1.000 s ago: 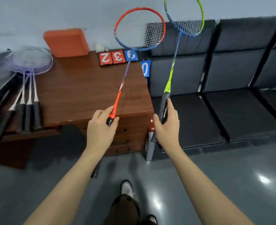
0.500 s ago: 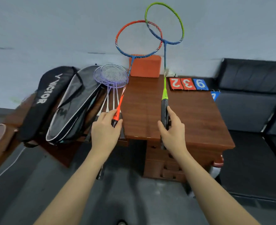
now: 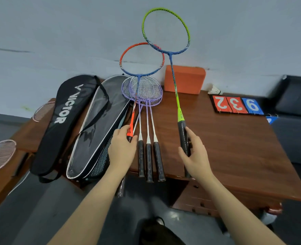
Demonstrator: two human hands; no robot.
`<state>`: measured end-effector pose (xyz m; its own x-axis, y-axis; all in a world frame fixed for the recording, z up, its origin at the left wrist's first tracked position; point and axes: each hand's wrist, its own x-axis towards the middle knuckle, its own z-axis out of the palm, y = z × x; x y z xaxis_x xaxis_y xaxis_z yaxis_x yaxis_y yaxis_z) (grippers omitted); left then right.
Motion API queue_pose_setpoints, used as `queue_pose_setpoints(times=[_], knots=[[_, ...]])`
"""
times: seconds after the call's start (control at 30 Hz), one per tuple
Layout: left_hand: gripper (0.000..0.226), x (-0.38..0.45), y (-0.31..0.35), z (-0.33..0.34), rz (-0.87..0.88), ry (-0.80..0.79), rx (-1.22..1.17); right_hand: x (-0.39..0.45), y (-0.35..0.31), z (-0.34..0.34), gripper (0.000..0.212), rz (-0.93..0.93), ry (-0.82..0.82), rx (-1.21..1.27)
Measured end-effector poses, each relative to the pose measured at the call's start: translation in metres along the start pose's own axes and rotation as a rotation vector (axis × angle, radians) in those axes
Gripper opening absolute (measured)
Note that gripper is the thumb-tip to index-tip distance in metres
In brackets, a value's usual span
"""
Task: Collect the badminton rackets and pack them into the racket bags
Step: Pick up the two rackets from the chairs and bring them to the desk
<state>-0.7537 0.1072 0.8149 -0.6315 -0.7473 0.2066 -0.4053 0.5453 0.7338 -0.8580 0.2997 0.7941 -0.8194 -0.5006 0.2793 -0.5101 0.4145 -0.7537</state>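
Observation:
My left hand [image 3: 122, 149] grips the handle of an orange-and-blue racket [image 3: 133, 114], its head raised over the desk. My right hand [image 3: 194, 154] holds the black grip of a green-and-blue racket [image 3: 177, 99], which stands taller to the right. Three purple rackets [image 3: 147, 119] lie side by side on the wooden desk [image 3: 234, 147] between my hands, handles over the front edge. Left of them lie two bags: an open grey-lined racket bag [image 3: 100, 124] and a black Victor racket bag [image 3: 64, 119].
An orange block [image 3: 185, 78] stands at the back of the desk, with a shuttlecock [image 3: 215, 89] and number cards [image 3: 238, 105] to its right. Pinkish racket heads [image 3: 0, 154] lie on a lower surface at far left. A dark sofa [image 3: 296, 110] is on the right.
My view has swung left from the sofa to the desk and bags. Both hands have carried their rackets closer over the desk, beside the purple rackets.

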Motion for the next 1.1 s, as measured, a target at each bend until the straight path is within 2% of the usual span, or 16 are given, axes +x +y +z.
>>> queue_pose_setpoints(times=[0.13, 0.37, 0.47, 0.6, 0.67, 0.8, 0.9, 1.0, 1.1], knots=[[0.042, 0.042, -0.008, 0.033, -0.078, -0.100, -0.010, 0.036, 0.015, 0.013, 0.068, -0.005, -0.037, 0.004], [0.043, 0.074, -0.018, 0.093, -0.216, -0.173, -0.052, 0.064, 0.042, 0.023, 0.068, -0.014, -0.100, -0.078], [0.050, 0.069, -0.029, 0.113, -0.205, -0.274, -0.090, 0.064, 0.044, 0.025, 0.067, -0.015, -0.119, -0.070], [0.054, 0.068, -0.044, 0.124, -0.162, -0.330, -0.112, 0.058, 0.046, 0.031, 0.066, 0.009, -0.099, -0.072], [0.055, 0.069, -0.052, 0.125, -0.098, -0.355, -0.052, 0.050, 0.045, 0.036, 0.066, 0.034, -0.099, -0.078], [0.053, 0.075, -0.075, 0.121, 0.157, -0.437, 0.257, 0.034, 0.036, 0.052, 0.064, 0.067, -0.088, -0.101], [0.053, 0.082, -0.092, 0.113, 0.312, -0.474, 0.272, 0.028, 0.027, 0.066, 0.063, 0.078, -0.064, -0.121], [0.052, 0.091, -0.105, 0.105, 0.379, -0.540, 0.279, 0.019, 0.017, 0.080, 0.063, 0.090, -0.056, -0.130], [0.053, 0.097, -0.108, 0.102, 0.370, -0.620, 0.316, 0.013, 0.013, 0.094, 0.062, 0.120, -0.041, -0.138]])
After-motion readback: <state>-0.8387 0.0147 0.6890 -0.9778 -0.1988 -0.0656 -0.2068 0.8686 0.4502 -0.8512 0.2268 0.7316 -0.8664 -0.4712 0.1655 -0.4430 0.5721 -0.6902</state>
